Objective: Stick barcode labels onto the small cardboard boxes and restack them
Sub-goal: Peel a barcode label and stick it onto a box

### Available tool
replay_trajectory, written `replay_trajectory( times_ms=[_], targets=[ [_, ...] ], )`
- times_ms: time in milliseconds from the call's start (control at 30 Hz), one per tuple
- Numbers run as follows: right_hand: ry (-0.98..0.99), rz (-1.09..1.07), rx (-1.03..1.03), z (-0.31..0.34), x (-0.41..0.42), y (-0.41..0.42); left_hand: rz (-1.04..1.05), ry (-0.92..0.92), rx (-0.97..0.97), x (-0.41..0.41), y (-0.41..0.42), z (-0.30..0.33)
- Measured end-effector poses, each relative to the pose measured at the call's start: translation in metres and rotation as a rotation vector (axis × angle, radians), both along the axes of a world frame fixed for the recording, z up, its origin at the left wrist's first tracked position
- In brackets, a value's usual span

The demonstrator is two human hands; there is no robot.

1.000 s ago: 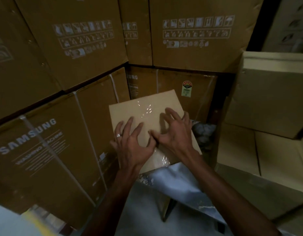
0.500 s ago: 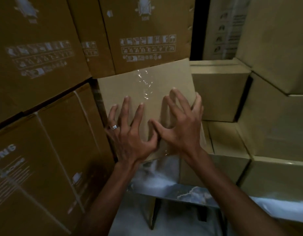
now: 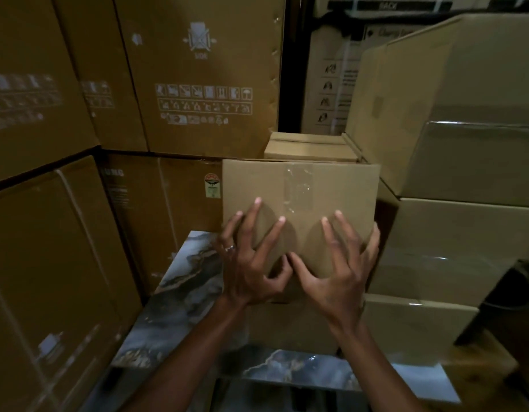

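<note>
Raised and swung rightward since a moment ago, the small cardboard box (image 3: 298, 203) now sits in front of a stack of pale boxes (image 3: 453, 248) rather than against the dark cartons. Both hands press on its near face with fingers spread wide. The left hand (image 3: 251, 263), wearing a ring, covers the lower left of that face; the right hand (image 3: 337, 269) covers the lower right, its outer fingers wrapping the box's right edge. Their thumbs nearly meet low at the middle. Whether either palm touches the cardboard is hard to tell. No barcode label can be made out in the dim light. Above the fingertips, a strip of glossy clear tape (image 3: 298, 185) runs down matte brown cardboard. Below the hands lies a marble-patterned surface (image 3: 180, 307); left stand large dark cartons (image 3: 197, 84) printed with white handling symbols.
</note>
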State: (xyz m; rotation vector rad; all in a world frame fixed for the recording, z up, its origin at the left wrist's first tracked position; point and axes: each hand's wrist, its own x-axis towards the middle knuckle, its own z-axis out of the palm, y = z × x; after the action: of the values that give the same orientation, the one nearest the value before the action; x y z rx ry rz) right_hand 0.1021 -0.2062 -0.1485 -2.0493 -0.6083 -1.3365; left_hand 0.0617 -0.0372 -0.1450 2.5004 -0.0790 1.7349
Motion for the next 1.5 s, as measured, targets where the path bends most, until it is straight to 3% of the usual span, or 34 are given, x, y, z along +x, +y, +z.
replay_trajectory(
  times_ms=[267, 567, 867, 933, 1033, 1167, 1500],
  targets=[
    [-0.006, 0.011, 0.048, -0.043, 0.024, -0.02, -0.017, 0.026, 0.006, 0.022, -0.015, -0.041],
    [0.064, 0.041, 0.156, -0.072, 0.046, -0.033, -0.021, 0.334, 0.102, 0.035, -0.019, -0.069],
    [0.187, 0.059, 0.145, -0.08, 0.039, -0.039, -0.056, 0.493, 0.137, 0.031, -0.015, -0.073],
    [0.225, 0.089, 0.175, -0.085, 0.035, -0.044, -0.106, 0.417, 0.062, 0.025, -0.012, -0.075],
    [0.297, 0.121, 0.215, -0.089, 0.028, -0.054, -0.136, 0.301, -0.21, 0.017, -0.008, -0.081],
    [0.338, 0.118, 0.209, -0.087, 0.023, -0.056, -0.247, 0.447, -0.6, 0.008, -0.017, -0.076],
    [0.355, 0.072, 0.21, -0.088, 0.021, -0.059, -0.321, 0.544, -0.549, 0.016, 0.006, -0.078]
  ],
)
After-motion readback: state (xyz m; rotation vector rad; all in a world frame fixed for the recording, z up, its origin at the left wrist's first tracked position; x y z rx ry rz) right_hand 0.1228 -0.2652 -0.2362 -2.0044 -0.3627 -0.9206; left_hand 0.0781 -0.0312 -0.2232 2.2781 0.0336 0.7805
